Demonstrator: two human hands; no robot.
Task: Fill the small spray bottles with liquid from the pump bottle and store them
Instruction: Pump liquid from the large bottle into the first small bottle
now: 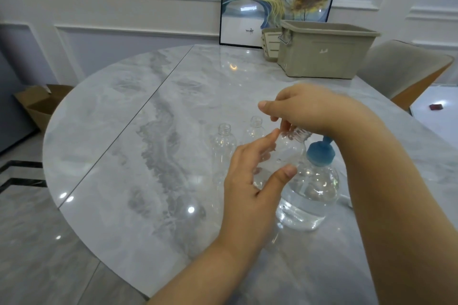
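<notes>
Head view: a clear small spray bottle (288, 150) is held above the counter (138, 146), its long axis tilted, threaded neck up and to the right, just left of the pump bottle (311, 187) with its blue pump head (320, 153). The left hand (250, 178) curls loosely round its body, thumb on the near side; the right hand (314, 109) pinches at the neck. Two more open-necked bottles (224, 142) stand just beyond. To fill well, the neck likely wants holding steady under the pump spout. A beige bin (322, 54) sits far right
</notes>
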